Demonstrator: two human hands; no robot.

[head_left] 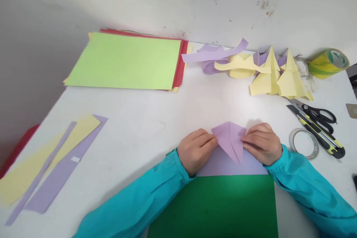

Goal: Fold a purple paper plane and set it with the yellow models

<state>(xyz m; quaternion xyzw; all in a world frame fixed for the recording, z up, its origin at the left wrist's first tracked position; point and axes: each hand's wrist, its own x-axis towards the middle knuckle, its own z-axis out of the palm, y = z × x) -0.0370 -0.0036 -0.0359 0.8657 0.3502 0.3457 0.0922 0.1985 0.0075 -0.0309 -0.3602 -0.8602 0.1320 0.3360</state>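
Though aslant lengthwise, purple paper (227, 138) tip-down.

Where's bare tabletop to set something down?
Widest: between light-green sheet, left hand and paper strips. Smaller: between folded yellow pieces and held purple paper. Crowded: right side, where scissors, cutter and tape roll sit close together.
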